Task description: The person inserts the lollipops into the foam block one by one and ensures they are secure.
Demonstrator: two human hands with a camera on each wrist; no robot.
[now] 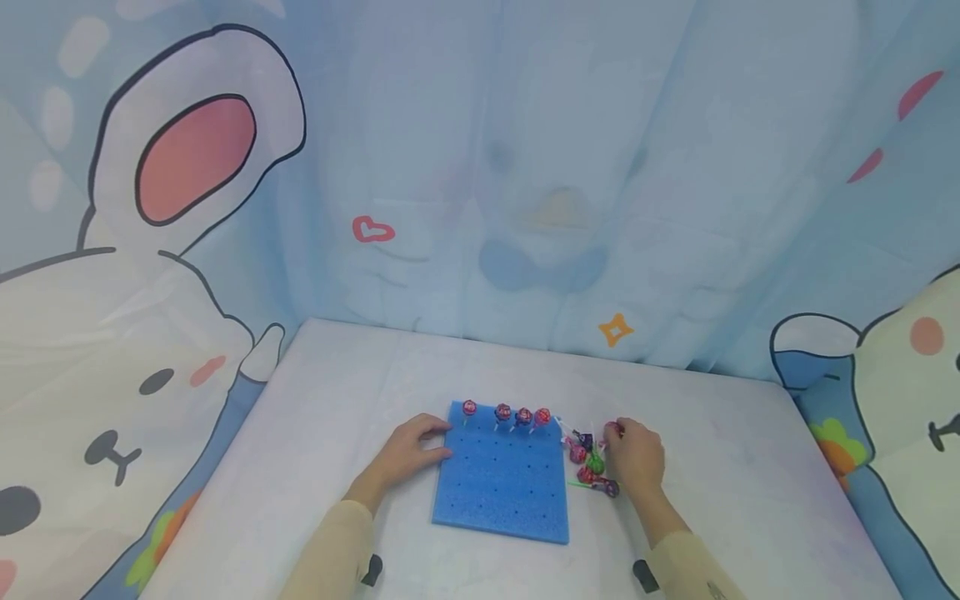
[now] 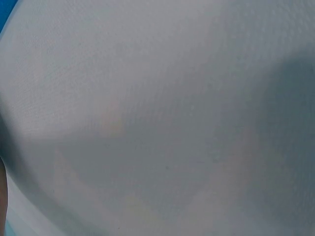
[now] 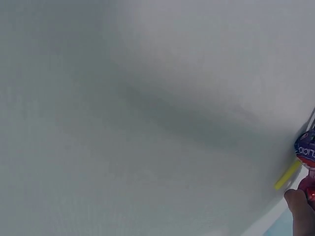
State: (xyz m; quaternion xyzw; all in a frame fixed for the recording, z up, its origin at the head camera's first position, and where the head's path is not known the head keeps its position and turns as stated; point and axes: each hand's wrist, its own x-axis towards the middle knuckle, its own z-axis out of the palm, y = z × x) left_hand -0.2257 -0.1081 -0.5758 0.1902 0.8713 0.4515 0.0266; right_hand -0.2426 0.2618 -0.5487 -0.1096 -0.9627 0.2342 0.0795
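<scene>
A blue foam board (image 1: 495, 479) with small holes lies on the table. Along its far edge, several wrapped lollipops (image 1: 502, 412) stand in a row on their sticks. My left hand (image 1: 408, 450) rests at the board's left edge, thumb and fingers spread and touching it. Right of the board, my right hand (image 1: 636, 454) pinches a red-pink lollipop (image 3: 308, 186) between thumb and fingers; most of it is hidden. Beside this hand lies a loose pile of lollipops, including a green one (image 1: 596, 462) and a dark purple one (image 3: 306, 147).
A pale cloth covers the table (image 1: 390, 375). Behind it hangs a light blue curtain (image 1: 450, 167) printed with cartoon animals. Near the right hand, the right wrist view shows a yellow stick (image 3: 287, 175). The left wrist view shows mostly tabletop.
</scene>
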